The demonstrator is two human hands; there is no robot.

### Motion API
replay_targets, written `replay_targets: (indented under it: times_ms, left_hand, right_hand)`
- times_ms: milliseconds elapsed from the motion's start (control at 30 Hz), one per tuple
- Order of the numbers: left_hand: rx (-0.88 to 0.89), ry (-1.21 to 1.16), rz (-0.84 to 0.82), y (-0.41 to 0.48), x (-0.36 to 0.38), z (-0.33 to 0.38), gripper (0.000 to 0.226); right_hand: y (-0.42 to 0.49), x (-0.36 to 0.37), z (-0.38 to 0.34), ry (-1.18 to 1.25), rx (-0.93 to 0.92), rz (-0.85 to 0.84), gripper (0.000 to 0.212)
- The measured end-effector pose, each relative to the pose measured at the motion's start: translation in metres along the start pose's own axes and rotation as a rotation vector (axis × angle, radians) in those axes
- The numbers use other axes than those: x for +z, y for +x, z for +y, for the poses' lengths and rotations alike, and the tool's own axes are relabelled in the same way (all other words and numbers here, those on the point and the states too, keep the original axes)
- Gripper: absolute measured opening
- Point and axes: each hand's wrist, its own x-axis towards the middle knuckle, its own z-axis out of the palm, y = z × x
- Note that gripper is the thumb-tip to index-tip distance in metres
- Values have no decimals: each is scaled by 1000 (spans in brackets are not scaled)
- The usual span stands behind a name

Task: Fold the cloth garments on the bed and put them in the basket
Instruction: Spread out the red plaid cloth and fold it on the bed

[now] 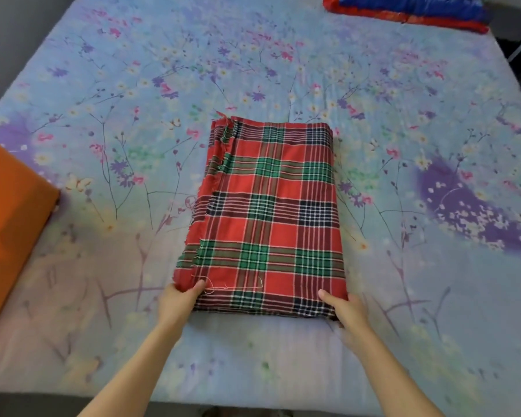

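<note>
Item: plaid cloth (265,212), red with green and dark checks, folded into a long rectangle of several layers. It lay near the middle of the bed (103,296), flat on the floral sheet. Its long axis ran straight away from the person, near short edge to far short edge. Frayed edges and loose threads showed along its left side; the right side was a clean fold.

Left hand (179,297): on the near left corner of the cloth, thumb on top and fingers tucked under the edge, pinching it.

Right hand (348,307): on the near right corner, thumb lying over the top layer, fingers out of sight beneath or beside the edge; it appeared to grip the corner likewise, though the far side of the grasp was hidden.

Relation governing the coming move: the cloth lay directly ahead of both hands, each about equally near, one at either end of the near short edge. A judgement: carrying that edge forward along the long axis to the far edge would halve the length.

Also present: an orange cloth (9,224) at the left edge of the bed, well apart; a blue and red item (409,10) at the far right corner. No basket was in view.
</note>
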Motion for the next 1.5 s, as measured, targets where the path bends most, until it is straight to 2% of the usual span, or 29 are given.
replay_targets:
  times_ms: [67, 133, 233, 300, 367, 433, 500, 567, 667, 733, 800, 867, 933, 1000, 1033, 1167, 1267, 1333, 1367, 1400, 1467, 1500]
  left_hand:
    - [-60, -57, -69, -8, 3, 0, 19]
    - [-61, -20, -69, -16, 1, 3, 12]
    - [-74, 13, -68, -35, -13, 9, 19]
    - [-157, 48, -132, -54, -28, 3, 14]
    - [-294, 99, -237, -84, -48, -18, 13]
    - [-438, 154, -359, -124, -69, -42, 18]
    - [-508, 182, -466, -160, -90, -44, 15]
    - [-473, 110, -476, -184, -104, -25, 11]
    - [-307, -122, -409, -197, -114, 30, 13]
    - [-201, -206, -332, -182, -108, 70, 15]
    - [-147, -276, -265, -155, -92, 106, 19]
    - [-138, -360, -245, -116, -72, 137, 25]
    - [-139, -449, -240, -78, -51, 157, 28]
    - [-140, -494, -234, -42, -30, 169, 28]
    - [-145, -514, -233, -23, -19, 173, 29]
    - [-153, -604, -244, 36, 13, 174, 25]
    - [-132, -683, -233, 59, 37, 171, 33]
    - [0, -513, -231, 55, 45, 166, 30]
    - [149, -300, -218, 51, 46, 161, 35]
    - [325, -37, -185, 45, 45, 153, 50]
    - [561, 392, -79, 46, 41, 132, 77]
    - [567, 495, -24, 47, 39, 122, 82]
  right_hand:
    - [-9, -7, -2, 45, 30, -27, 32]
    - [-17, -14, -9, 13, -1, -41, 27]
    - [-33, -32, -13, 14, -30, -48, 34]
    - [-53, -46, -9, -30, 2, -84, 40]
    - [-89, -68, 6, -110, 72, -159, 38]
    - [-131, -95, 25, -221, 219, -239, 30]
    - [-160, -119, 31, -269, 384, -347, 30]
    - [-173, -138, 18, -188, 460, -434, 30]
    - [-171, -150, -40, 38, 364, -498, 29]
    - [-160, -141, -85, 130, 251, -456, 23]
    - [-135, -122, -119, 191, 207, -336, 8]
    - [-106, -98, -147, 267, 183, -261, 17]
    - [-78, -78, -169, 278, 132, -288, 37]
    - [-53, -61, -178, 155, 55, -339, 58]
    - [-37, -51, -179, 58, 16, -328, 58]
    - [32, -10, -167, -178, -212, -23, 24]
    - [75, 8, -157, -314, -267, 148, 33]
    - [83, 13, -151, -563, -232, 232, 43]
    - [87, 15, -146, -659, -214, 271, 50]
    - [87, 16, -141, -689, -197, 289, 58]
    - [87, 16, -123, -556, -138, 247, 71]
    - [86, 14, -112, -465, -110, 239, 74]
